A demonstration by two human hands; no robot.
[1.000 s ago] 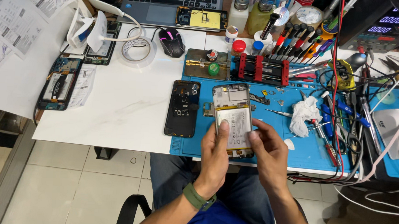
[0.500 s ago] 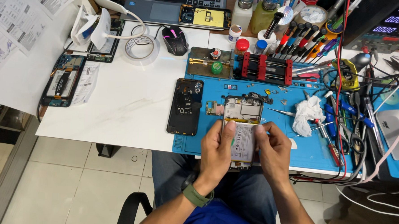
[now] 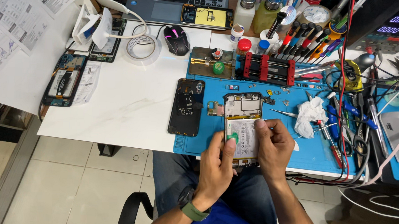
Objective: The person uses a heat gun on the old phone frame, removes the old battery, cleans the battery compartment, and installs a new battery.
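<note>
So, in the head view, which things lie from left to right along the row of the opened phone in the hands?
Dismantled phone → black back cover → small circuit board → opened phone → white cloth → blue-handled pliers.

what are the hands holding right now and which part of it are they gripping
Both hands hold the opened phone above the blue mat. The left hand grips its lower left edge, thumb on the battery; the right hand grips the right edge.

The left hand [image 3: 218,164] and right hand [image 3: 274,149] cover the lower half of the opened, backless smartphone [image 3: 241,123]; the grey laptop [image 3: 184,1] is cropped by the top edge.
</note>
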